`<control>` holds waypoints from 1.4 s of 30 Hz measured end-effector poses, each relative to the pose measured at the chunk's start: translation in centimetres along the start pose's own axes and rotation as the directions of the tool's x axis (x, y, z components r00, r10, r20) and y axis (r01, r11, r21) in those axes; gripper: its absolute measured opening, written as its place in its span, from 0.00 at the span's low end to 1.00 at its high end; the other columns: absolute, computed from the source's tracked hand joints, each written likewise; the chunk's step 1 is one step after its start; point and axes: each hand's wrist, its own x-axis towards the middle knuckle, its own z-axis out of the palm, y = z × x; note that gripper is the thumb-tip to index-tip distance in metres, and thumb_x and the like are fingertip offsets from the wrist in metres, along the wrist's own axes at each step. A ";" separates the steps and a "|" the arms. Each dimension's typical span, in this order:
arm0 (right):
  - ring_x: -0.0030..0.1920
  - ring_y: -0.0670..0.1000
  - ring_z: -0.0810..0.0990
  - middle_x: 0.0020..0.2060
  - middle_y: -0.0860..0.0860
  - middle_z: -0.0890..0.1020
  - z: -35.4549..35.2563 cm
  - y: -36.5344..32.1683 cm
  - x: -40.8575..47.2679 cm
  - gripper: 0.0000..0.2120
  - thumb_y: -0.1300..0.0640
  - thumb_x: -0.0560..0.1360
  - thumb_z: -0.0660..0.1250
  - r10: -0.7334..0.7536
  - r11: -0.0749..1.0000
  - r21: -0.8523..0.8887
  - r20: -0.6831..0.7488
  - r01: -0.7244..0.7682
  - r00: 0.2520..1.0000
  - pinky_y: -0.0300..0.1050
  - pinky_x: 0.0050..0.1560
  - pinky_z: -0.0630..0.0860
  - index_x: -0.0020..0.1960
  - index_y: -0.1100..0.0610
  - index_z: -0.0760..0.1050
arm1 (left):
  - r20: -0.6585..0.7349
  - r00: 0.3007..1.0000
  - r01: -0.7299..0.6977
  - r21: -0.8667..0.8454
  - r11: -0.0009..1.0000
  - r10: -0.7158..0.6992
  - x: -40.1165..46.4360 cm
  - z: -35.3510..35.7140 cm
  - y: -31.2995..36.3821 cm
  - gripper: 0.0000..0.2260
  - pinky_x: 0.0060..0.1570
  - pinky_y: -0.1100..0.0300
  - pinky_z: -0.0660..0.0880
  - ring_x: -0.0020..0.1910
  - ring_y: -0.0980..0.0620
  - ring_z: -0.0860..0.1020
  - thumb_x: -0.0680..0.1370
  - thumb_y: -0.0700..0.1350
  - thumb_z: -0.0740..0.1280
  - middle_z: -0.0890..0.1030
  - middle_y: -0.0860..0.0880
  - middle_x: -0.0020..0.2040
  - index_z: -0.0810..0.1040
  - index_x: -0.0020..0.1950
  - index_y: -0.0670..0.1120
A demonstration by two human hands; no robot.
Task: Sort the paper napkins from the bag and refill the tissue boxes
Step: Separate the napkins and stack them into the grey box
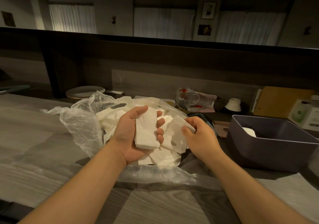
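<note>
Napkin stack (147, 130) in left hand (133, 134), under thumb, across fingers. Single napkin (174, 134) pinched at right hand (198, 135) fingertips, just right of left fingers. Bag (81, 120) w/ loose napkins (160, 158) below both hands, on table (34, 146). Box (269, 147) right of right hand, napkin inside. Mug (187, 97), plate (85, 91) beyond fingers.

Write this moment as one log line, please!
left hand: holds stack of folded white paper napkins | right hand: pinches single white napkin | clear plastic bag: open
</note>
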 end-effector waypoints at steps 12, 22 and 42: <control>0.50 0.43 0.75 0.56 0.43 0.73 0.0 -0.4 0.0 0.06 0.52 0.81 0.68 -0.038 0.998 -0.047 -0.089 0.034 0.995 0.32 0.48 0.72 0.57 0.46 0.77 | -0.037 0.999 -0.007 0.004 1.000 0.007 0.0 0.0 -0.1 0.23 0.45 0.56 0.72 0.39 0.46 0.75 0.73 0.52 0.70 0.81 0.40 0.53 0.81 0.64 0.43; 0.47 0.45 0.81 0.50 0.43 0.82 -0.2 -0.5 -0.4 0.07 0.51 0.82 0.66 -0.062 0.996 -0.055 0.019 0.063 0.998 0.38 0.47 0.80 0.59 0.47 0.78 | -0.036 0.999 0.010 0.036 0.999 -0.009 0.0 0.2 -0.1 0.24 0.44 0.55 0.73 0.40 0.46 0.76 0.71 0.52 0.72 0.82 0.40 0.52 0.81 0.64 0.42; 0.44 0.48 0.83 0.42 0.46 0.85 -1.8 -5.7 -3.8 0.10 0.57 0.80 0.67 -0.198 0.890 0.444 0.185 0.098 0.963 0.45 0.44 0.82 0.45 0.46 0.83 | 0.030 0.999 0.030 0.313 0.949 -0.042 -0.5 1.1 -1.0 0.18 0.55 0.46 0.78 0.48 0.41 0.84 0.79 0.53 0.66 0.85 0.40 0.54 0.87 0.57 0.43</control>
